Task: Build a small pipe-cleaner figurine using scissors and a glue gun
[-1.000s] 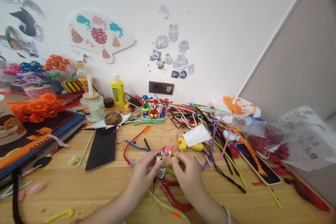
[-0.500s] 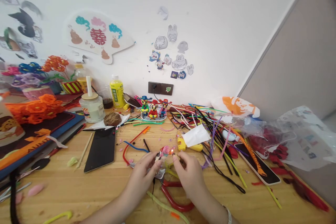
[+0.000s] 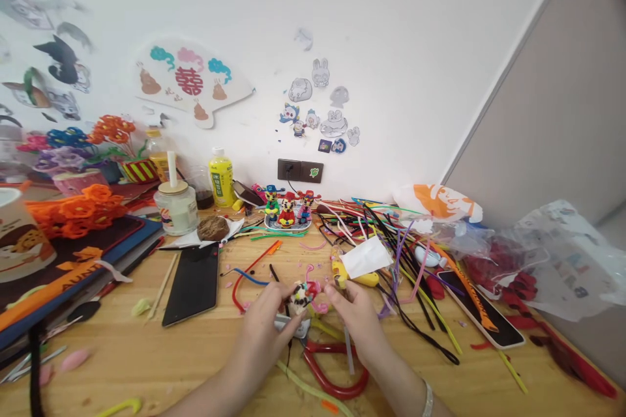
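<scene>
At the near centre of the pale wooden table (image 3: 141, 358), the left hand (image 3: 268, 319) is pinching a small white, black and pink figure (image 3: 300, 298) between nearly closed fingers; just right of it, the right hand (image 3: 353, 309) is curling closely round a slender translucent stick (image 3: 349, 355); a red loop-shaped handle (image 3: 317, 374) is lying nearer.

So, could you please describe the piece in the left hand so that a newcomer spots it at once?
Find the wooden table, then the left hand above it. That hand holds a small pale piece with black marks and curled pink strands. Being held sets it apart from the three colourful figures farther back.
</scene>
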Tool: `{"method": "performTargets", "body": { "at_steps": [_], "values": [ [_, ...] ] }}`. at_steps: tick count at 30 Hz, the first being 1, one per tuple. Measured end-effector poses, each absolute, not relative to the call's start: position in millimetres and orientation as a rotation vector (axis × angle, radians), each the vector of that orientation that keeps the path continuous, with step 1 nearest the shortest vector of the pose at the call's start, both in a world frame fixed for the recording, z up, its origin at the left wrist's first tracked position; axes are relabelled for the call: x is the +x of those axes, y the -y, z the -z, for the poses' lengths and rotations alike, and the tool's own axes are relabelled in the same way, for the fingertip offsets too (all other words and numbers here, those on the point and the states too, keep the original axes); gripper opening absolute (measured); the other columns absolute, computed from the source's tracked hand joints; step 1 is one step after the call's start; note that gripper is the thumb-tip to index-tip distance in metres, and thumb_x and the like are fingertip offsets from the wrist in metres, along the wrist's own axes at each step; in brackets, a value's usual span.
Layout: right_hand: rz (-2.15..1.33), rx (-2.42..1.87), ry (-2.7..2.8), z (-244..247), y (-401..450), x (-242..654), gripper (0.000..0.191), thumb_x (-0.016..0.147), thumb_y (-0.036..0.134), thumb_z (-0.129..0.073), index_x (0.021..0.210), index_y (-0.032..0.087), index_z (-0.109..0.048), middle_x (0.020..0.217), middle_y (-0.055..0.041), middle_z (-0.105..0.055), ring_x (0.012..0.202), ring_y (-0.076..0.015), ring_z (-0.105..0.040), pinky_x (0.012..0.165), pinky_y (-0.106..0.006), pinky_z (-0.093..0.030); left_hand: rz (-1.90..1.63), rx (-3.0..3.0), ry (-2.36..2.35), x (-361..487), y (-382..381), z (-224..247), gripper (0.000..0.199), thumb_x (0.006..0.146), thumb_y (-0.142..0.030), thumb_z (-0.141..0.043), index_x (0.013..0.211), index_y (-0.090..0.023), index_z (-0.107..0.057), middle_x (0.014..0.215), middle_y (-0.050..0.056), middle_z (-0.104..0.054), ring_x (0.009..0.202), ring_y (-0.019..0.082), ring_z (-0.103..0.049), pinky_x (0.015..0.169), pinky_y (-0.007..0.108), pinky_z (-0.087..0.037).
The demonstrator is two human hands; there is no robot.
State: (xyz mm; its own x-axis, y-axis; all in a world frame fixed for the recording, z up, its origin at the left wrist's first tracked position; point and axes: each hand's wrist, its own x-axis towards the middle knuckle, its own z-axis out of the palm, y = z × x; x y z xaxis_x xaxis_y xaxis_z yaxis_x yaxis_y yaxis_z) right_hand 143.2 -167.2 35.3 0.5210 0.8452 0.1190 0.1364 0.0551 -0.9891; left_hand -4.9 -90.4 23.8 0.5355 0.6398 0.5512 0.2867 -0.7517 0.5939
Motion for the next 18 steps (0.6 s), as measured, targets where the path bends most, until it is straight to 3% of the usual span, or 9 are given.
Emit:
{"method": "performTargets", "body": {
  "at_steps": [8, 14, 18],
  "values": [
    [-0.595, -1.492, 1.013, -36, 165, 144, 0.023, 0.071, 0.036, -0.056, 0.07, 0.013, -0.059, 0.065, -0.0027, -0.06, 0.065, -0.0174, -0.054, 0.059, -0.025, -0.041, -1.069, 2.344, -0.712, -4, 91, -16, 0.026, 0.073, -0.028, -0.057, 0.098, -0.02, -0.055, 0.078, 0.003, -0.057, 0.075, 0.02, -0.055, 0.067, 0.032, -0.047],
    [-0.49, -1.575, 1.046, -39, 165, 145, 0.024, 0.072, 0.035, -0.054, 0.071, 0.012, -0.06, 0.067, -0.0035, -0.061, 0.064, -0.0166, -0.052, 0.057, -0.025, -0.039, -0.996, 1.879, -0.6, 1, 93, -20, 0.025, 0.068, -0.026, -0.062, 0.092, -0.02, -0.055, 0.094, 0.005, -0.047, 0.088, 0.019, -0.053, 0.07, 0.032, -0.052],
    [-0.484, -1.575, 1.042, -38, 164, 146, 0.026, 0.072, 0.036, -0.055, 0.073, 0.011, -0.062, 0.067, -0.0039, -0.061, 0.061, -0.0159, -0.051, 0.054, -0.024, -0.039, -0.934, 1.575, -0.543, 6, 91, -19, 0.018, 0.071, -0.03, -0.058, 0.085, -0.019, -0.053, 0.087, 0.003, -0.049, 0.083, 0.017, -0.054, 0.068, 0.032, -0.051]
  ]
}}
